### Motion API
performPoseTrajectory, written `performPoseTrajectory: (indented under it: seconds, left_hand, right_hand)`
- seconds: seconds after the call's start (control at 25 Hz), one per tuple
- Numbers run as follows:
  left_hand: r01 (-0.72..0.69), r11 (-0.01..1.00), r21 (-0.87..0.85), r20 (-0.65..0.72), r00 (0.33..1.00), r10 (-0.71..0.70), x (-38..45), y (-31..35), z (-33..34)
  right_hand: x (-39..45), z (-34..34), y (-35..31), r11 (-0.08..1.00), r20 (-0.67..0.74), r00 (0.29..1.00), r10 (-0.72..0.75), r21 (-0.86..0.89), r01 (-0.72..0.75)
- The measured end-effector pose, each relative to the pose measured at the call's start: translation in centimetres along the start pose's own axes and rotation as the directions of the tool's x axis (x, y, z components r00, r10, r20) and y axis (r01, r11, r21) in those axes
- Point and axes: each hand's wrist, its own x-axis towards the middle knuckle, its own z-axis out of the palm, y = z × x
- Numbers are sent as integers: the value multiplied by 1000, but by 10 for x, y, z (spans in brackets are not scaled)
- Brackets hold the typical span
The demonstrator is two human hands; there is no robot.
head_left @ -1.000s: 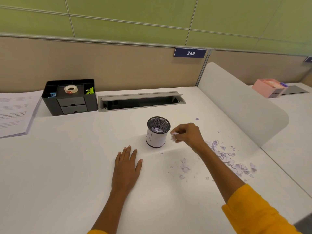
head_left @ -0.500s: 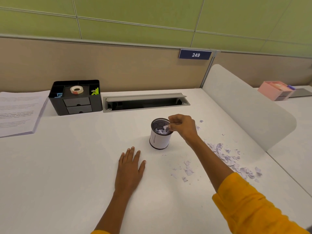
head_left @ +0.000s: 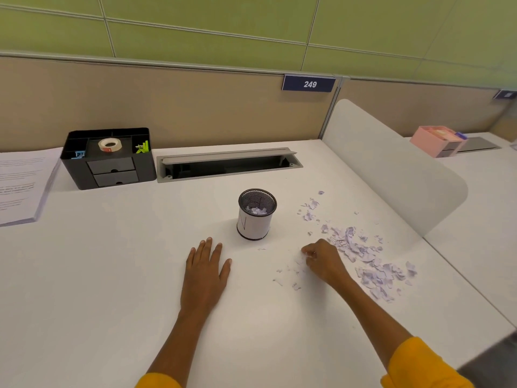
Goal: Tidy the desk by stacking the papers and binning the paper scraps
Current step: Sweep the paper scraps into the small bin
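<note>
A small mesh cup bin [head_left: 255,223] wrapped in white paper stands mid-desk with paper scraps [head_left: 256,210] inside. Many pale torn scraps [head_left: 363,256] lie scattered to its right, and a few small bits [head_left: 288,278] lie in front of it. My right hand [head_left: 321,260] is down on the desk at the near left edge of that scatter, its fingers curled and pinching some scraps. My left hand [head_left: 207,271] lies flat on the desk, fingers straight, in front of the bin and slightly left. A stack of printed papers [head_left: 19,183] sits at the far left.
A black desk organiser [head_left: 109,161] with a tape roll stands at the back left, beside an open grey cable tray [head_left: 226,163]. A white curved divider [head_left: 391,169] bounds the desk on the right; a pink box [head_left: 436,140] sits beyond it.
My right hand was over the bin's mouth with scraps half a second ago; it has come back down and toward me onto the scattered scraps. The left hand stayed flat in place.
</note>
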Motion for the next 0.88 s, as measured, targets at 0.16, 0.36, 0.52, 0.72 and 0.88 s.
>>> performPoseTrajectory:
  seconds: [0.16,0.36,0.52,0.72,0.88]
  left_hand:
    - [-19,1000,6,-23,1000,20,1,-1,1]
    - [-22,1000,1,-36,999,22,1,0,2]
    - [-21,1000,-2,-35,999,21,0,2,1]
    - [-18,1000,-6,-26,999,18,-1,1,0]
    - [-14,1000,-15,-8,1000,14,-1,2,-2]
  right_hand:
    - [-19,12,-4,992,63,992,-111,65,107]
    - [-31,2,2,956,40,998,53,288,-62]
    - [-35,6,-5,932,186,964,190,274,-237]
    - [-18,18,-28,924,163,977,136,335,-184]
    - [-5,26,-39,827,128,985,114,538,-166]
